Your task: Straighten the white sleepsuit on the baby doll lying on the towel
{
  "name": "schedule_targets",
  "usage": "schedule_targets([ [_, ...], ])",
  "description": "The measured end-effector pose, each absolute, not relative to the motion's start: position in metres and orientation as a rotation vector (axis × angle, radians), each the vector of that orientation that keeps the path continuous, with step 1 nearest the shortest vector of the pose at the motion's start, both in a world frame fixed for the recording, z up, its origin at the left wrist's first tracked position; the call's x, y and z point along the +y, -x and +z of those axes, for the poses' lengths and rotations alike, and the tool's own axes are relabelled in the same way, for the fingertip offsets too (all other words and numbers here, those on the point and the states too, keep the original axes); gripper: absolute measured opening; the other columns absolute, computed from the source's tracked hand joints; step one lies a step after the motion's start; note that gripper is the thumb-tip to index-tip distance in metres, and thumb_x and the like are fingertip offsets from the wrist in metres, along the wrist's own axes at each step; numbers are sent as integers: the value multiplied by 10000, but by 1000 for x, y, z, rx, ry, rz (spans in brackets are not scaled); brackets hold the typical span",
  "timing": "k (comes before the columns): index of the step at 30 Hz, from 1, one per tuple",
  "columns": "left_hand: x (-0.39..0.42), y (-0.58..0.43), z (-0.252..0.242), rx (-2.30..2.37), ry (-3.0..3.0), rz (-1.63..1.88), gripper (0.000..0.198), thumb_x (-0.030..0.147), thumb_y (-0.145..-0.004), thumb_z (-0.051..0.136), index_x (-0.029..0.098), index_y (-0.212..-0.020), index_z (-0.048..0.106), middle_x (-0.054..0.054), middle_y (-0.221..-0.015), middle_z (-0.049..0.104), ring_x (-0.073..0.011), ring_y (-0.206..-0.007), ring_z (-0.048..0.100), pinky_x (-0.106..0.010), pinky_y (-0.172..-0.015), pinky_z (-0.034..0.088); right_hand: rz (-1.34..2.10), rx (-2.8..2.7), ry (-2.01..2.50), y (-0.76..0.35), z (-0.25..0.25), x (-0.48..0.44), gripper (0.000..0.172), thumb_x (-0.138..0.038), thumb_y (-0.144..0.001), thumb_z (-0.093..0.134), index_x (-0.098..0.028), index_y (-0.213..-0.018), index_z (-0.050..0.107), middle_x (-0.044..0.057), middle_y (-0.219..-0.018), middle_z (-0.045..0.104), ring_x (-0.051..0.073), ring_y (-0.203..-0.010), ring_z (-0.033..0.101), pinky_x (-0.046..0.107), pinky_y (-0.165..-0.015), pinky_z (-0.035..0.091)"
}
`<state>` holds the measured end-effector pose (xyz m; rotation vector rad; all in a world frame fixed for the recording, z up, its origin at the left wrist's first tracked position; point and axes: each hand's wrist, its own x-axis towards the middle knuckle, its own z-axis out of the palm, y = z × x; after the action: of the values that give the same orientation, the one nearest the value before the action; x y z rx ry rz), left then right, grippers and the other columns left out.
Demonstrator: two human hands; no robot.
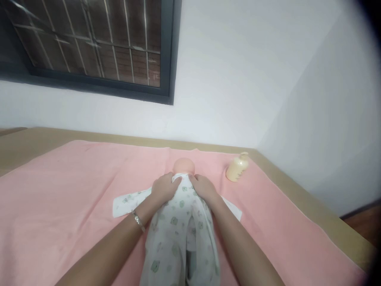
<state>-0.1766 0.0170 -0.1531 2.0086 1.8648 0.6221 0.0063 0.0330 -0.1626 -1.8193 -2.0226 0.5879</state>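
A baby doll lies on a pink cloth, its smooth bald head (183, 165) pointing away from me. The white baby outfit (178, 222), printed with small green figures, covers the doll and runs down toward me, with a gap in its lower front. Both sleeves stretch out flat to the sides. At the left shoulder, just below the head, my left hand (163, 187) grips the outfit with its thumb on top. My right hand (204, 188) grips the opposite shoulder near the collar the same way. Fingers under the fabric are partly hidden. A bracelet (137, 220) circles my left wrist.
To the right of the doll's head, a pale yellow bottle (236, 167) stands on the pink cloth (89, 198), which has some creases. Beneath the cloth is a tan surface (315, 210). Behind it rises a white wall (223, 79) with a dark-framed barred window (98, 47).
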Motion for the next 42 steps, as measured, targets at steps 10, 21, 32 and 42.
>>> schedule_targets([
  [10,17,177,-152,1878,-2015,605,429,570,-878,317,215,-837,554,-54,-869,664,-235,-771,600,-321,-642,401,578,-2026,1816,-7,-164,34,667,-624,-932,159,-170,-948,648,115,-955,671,245,-861,605,302,-680,396],
  [21,17,176,-153,1877,-2007,599,440,575,-875,314,214,-869,565,-68,-910,669,-250,-817,604,-328,-673,403,590,-2034,1835,-6,-162,33,679,-616,-934,154,-157,-958,654,137,-971,672,246,-867,607,312,-708,405],
  [32,4,170,-126,1944,-2389,737,241,322,-879,386,176,-820,568,-111,-892,617,-251,-843,554,-367,-746,398,705,-2040,1795,-32,-135,29,482,-566,-907,359,-177,-905,644,104,-963,677,220,-830,611,279,-673,409],
  [42,-93,101,-156,796,-3244,673,182,154,-863,417,173,-879,597,-98,-856,617,-245,-825,534,-455,-850,387,234,-1997,1235,-21,-92,-2,379,-340,-920,411,-223,-1252,552,48,-1322,539,201,-1228,463,338,-1029,338],
])
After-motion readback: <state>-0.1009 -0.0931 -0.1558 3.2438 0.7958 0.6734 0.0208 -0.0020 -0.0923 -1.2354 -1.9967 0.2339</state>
